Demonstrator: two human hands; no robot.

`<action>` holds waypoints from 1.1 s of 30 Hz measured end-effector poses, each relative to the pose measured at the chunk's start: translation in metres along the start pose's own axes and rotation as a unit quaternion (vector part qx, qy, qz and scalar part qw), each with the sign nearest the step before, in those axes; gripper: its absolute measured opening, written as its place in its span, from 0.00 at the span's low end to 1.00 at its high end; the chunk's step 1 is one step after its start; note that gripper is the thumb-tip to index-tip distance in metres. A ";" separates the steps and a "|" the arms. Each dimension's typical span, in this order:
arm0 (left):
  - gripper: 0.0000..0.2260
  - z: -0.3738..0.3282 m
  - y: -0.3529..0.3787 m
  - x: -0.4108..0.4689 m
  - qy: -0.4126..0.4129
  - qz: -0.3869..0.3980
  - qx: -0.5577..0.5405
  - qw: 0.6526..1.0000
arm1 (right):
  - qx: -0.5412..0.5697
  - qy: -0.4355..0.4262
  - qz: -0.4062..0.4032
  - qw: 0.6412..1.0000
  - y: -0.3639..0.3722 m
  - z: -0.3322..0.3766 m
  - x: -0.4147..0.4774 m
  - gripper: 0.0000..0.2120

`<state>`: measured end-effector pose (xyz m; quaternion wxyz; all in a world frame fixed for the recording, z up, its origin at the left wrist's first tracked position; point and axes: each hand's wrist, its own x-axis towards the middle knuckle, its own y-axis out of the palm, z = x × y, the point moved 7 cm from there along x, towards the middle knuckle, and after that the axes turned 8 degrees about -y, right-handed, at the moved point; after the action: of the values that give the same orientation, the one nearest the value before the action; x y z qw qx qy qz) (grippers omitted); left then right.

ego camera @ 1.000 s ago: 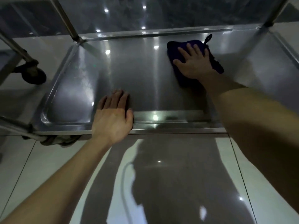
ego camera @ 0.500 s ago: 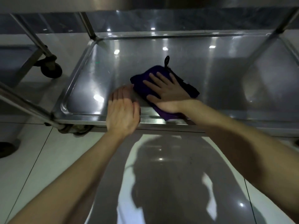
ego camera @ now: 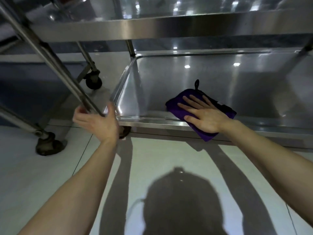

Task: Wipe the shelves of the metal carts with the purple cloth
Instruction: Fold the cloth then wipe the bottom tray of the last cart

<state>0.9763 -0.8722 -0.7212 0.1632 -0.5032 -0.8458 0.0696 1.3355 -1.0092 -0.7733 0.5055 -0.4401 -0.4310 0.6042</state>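
The fingers (ego camera: 191, 106) of the right hand (ego camera: 205, 117) lie spread and flat, pressing the purple cloth (ego camera: 176, 107) down rather than gripping it; a flat palm spreads the pressure, which suits a wiping stroke. The cloth sits at the front edge of the bottom shelf (ego camera: 228, 78), left of the middle, with one corner hanging over the front lip (ego camera: 152, 122) toward the floor (ego camera: 50, 175). A small dark hanging loop (ego camera: 197, 83) sticks up from its far side.

The left hand (ego camera: 97, 121) is curled loosely, fingers apart, around the slanted leg post (ego camera: 55, 60) at the shelf's near-left corner. It looks like a bracing grasp, likely to steady the wheeled cart while the other hand pushes, though I cannot tell whether it has closed firmly.

The bottom shelf is a shallow tray with a raised rim, and it holds nothing but the cloth and the hand on it. The shelf above (ego camera: 169, 29) juts over it; what it carries is not visible. A caster (ego camera: 93, 81) of a neighbouring cart stands to the left.

The right part of the tray looks like the stretch yet to cover.
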 end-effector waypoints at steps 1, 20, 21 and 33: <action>0.44 0.002 0.001 0.013 -0.010 0.028 -0.020 0.999 | -0.002 0.004 0.001 1.000 0.000 0.000 0.000 0.34; 0.15 0.023 0.011 0.052 0.101 0.112 -0.012 0.989 | 0.002 -0.113 -0.012 0.994 0.021 0.162 0.230 0.33; 0.14 0.023 0.011 0.053 0.112 0.115 -0.016 0.987 | 0.002 -0.093 -0.025 0.995 0.015 0.154 0.247 0.33; 0.08 0.024 0.016 0.048 0.141 0.100 -0.044 0.984 | -0.003 0.136 -0.063 0.989 -0.036 -0.005 0.328 0.38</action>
<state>0.9606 -0.8217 -0.7380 0.2508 -0.5969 -0.7617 -0.0236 1.3157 -0.6795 -0.7716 0.5951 -0.4919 -0.3863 0.5047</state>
